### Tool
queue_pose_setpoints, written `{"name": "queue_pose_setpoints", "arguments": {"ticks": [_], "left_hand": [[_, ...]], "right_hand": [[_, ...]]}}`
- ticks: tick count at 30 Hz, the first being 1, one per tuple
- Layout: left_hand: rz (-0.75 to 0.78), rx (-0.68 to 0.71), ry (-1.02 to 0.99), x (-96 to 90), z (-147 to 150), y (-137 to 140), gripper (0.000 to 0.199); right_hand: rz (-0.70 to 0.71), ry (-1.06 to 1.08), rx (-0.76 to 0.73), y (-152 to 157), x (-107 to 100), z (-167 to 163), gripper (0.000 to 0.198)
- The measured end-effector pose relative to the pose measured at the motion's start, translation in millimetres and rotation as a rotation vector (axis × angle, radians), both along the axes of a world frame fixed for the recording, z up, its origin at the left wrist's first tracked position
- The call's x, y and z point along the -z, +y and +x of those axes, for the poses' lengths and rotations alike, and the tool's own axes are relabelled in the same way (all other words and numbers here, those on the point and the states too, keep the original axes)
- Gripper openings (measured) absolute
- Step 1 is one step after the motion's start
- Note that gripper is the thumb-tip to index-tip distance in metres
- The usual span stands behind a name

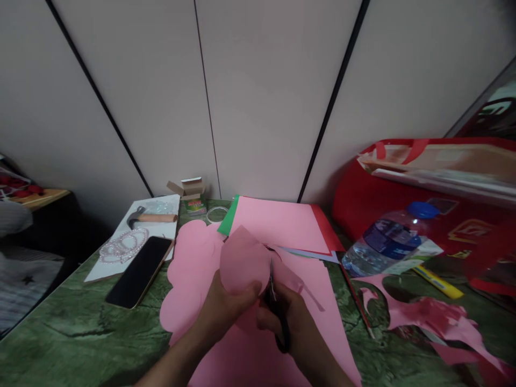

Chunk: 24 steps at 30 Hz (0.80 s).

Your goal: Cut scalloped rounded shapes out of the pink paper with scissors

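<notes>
Head view looks down on a green marbled bench (80,328) set against pale wall panels. At the lower centre, the left hand (226,312) pinches a rounded pink paper piece (244,260), its fingers closed on the lower edge so the piece stands up off the bench. Just beside it at 3 o'clock, the right hand (296,322) is wrapped around the dark handles of a pair of scissors (274,293), fingers closed on them, with the blades pointing up to 12 o'clock and meeting the right edge of the held piece. Whether the blades are parted I cannot tell.

Under both hands lies a larger pink sheet (193,279) with a scalloped left edge. At 12 o'clock from the hands is a stack of coloured paper (278,223), pink on top with green and red edges showing. At 10 o'clock a black phone (139,271) lies face up, touching a white board that carries a bead bracelet (123,244) and a hammer (151,217). A small open carton (189,189) stands near the wall. At 3 o'clock pink offcuts (427,317) are scattered on the bench, and a water bottle (391,236) lies on its side above them, beside a red bag (403,183). A yellow marker (437,282) lies near the bottle.
</notes>
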<state>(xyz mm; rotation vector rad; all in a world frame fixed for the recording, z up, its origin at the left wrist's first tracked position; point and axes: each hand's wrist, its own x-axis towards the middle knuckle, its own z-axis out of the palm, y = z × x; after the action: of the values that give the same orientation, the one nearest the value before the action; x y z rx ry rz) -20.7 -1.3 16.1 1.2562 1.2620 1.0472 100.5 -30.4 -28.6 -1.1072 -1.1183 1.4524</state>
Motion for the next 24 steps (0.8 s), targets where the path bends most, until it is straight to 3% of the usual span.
{"name": "queue_pose_setpoints", "arguments": {"ticks": [5,15,24], "left_hand": [[-0.001,0.012,-0.020,-0.5,-0.3,-0.5,0.021],[-0.036,-0.028,-0.042,-2.8,-0.5,1.1,0.034],[-0.053,-0.003,-0.054,-3.9,-3.9,2.7,0.029]], "right_hand": [[0.002,-0.014,0.005,0.8,4.6,0.2,0.021],[-0.029,-0.012,0.003,0.7,3.1,-1.1,0.022],[-0.027,-0.006,0.010,-0.4,1.5,-1.2,0.022]]}}
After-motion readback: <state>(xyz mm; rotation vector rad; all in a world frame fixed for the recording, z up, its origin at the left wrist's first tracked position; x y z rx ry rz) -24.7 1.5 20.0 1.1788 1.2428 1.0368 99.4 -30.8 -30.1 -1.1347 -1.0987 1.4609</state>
